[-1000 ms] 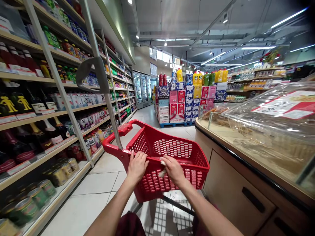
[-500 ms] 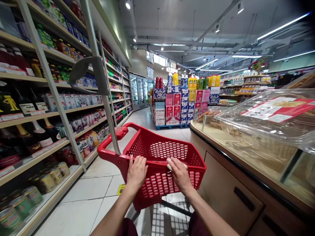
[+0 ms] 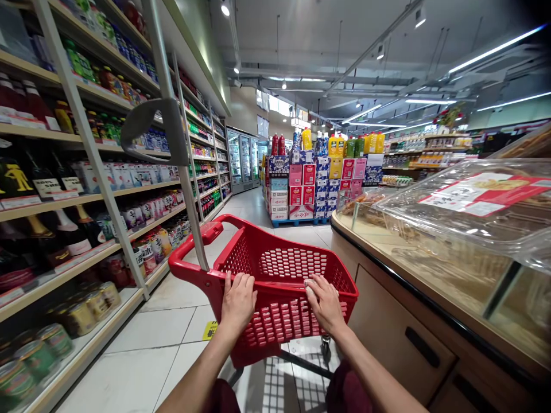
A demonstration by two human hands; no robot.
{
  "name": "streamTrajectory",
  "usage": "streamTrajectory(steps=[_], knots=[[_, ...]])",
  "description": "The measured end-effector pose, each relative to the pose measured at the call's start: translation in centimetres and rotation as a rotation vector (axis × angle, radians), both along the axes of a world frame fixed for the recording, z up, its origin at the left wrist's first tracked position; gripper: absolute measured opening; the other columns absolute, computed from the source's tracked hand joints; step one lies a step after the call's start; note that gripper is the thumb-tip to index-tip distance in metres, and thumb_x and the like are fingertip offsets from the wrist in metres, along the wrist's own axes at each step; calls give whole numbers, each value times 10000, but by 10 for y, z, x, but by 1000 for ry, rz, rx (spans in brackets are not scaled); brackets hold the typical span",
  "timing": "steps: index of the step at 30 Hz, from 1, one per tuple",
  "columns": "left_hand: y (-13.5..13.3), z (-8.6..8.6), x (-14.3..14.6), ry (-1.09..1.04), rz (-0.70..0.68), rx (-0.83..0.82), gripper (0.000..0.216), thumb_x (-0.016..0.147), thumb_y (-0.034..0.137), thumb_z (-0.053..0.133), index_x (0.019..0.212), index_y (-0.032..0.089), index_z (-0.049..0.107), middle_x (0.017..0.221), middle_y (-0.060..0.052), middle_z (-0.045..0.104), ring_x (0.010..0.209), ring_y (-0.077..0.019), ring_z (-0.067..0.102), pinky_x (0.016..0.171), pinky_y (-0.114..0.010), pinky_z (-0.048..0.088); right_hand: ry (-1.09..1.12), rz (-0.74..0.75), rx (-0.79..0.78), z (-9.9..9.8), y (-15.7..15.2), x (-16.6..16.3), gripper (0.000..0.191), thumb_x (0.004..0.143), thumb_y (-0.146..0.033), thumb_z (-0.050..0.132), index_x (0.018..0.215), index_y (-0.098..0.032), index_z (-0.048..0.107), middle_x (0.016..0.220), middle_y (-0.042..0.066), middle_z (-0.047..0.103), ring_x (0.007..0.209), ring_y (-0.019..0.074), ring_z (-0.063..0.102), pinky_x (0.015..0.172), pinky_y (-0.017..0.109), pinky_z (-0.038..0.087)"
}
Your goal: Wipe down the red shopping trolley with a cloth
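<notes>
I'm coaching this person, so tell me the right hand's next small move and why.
Probably slide the right hand along the red basket's near rim toward its right-hand corner: white material shows at its fingers, rim lies uncovered beyond it, and the left hand rests on the same rim, seemingly placed to steady the basket.
</notes>
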State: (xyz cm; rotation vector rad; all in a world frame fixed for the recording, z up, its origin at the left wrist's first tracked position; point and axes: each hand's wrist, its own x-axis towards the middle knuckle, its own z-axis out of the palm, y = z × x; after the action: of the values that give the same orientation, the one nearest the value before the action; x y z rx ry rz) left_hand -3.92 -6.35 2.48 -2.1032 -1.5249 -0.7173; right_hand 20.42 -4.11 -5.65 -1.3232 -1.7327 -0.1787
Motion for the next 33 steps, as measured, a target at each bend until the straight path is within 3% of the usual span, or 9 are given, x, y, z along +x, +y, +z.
streamTrajectory(steps=[4,8,10,15,18,21,24,29,33], knots=[[2,0,-2,17,-4,8,230,789,165,457,991,176,567,1023,-67,623,1060,-242,494,1053,-494,180,93,36,55,-10,4,31,291,854,-337,397,1003,-245,628,1121,51,602,1074,189,522,925,407,413],[2,-2,6,19,8,10,223,788,170,455,982,175,566,1023,-72,621,1054,-245,491,1060,-492,156,158,-147,85,-26,4,66,381,856,-389,362,1115,-195,562,1168,101,569,1122,228,485,936,472,382],[2,-3,11,14,19,9,217,790,175,455,978,168,563,1024,-74,620,1045,-247,491,1062,-493,143,135,-178,68,-23,5,52,383,859,-401,355,1111,-204,567,1181,100,560,1133,240,472,925,482,380],[3,-1,14,18,15,1,224,790,179,454,988,166,557,1015,-72,621,1034,-246,494,1053,-500,154,-26,40,68,-4,12,2,306,860,-365,408,1081,-241,581,1169,74,571,1087,203,505,933,426,367],[3,0,12,35,-15,-13,238,786,174,456,1002,174,554,1022,-70,619,1041,-241,494,1043,-486,185,-39,18,55,-12,16,31,311,872,-374,381,1079,-256,580,1183,61,560,1109,200,487,964,449,332],[3,1,13,18,-22,-21,224,788,179,454,986,183,558,1009,-68,622,1046,-239,494,1042,-481,188,85,-136,63,-23,17,68,358,876,-408,335,1061,-236,589,1171,74,558,1106,208,483,932,440,373],[3,1,16,-5,-9,-23,201,791,185,451,957,186,564,1000,-73,625,1047,-241,497,1052,-492,157,137,-187,97,-21,16,54,360,878,-386,328,1037,-205,595,1123,93,576,1091,214,490,896,419,403],[3,0,12,-12,-22,-23,233,776,187,466,989,187,559,1042,-77,618,1076,-245,491,1057,-498,159,-50,58,71,-9,13,13,303,874,-322,381,1101,-246,567,1195,68,545,1118,201,472,949,419,344],[1,0,13,-19,-10,-29,249,778,172,457,1003,177,562,1070,-85,614,1109,-244,477,1065,-492,146,152,-199,78,-15,11,50,366,881,-365,309,1039,-208,599,1096,88,586,1067,220,494,897,445,380]])
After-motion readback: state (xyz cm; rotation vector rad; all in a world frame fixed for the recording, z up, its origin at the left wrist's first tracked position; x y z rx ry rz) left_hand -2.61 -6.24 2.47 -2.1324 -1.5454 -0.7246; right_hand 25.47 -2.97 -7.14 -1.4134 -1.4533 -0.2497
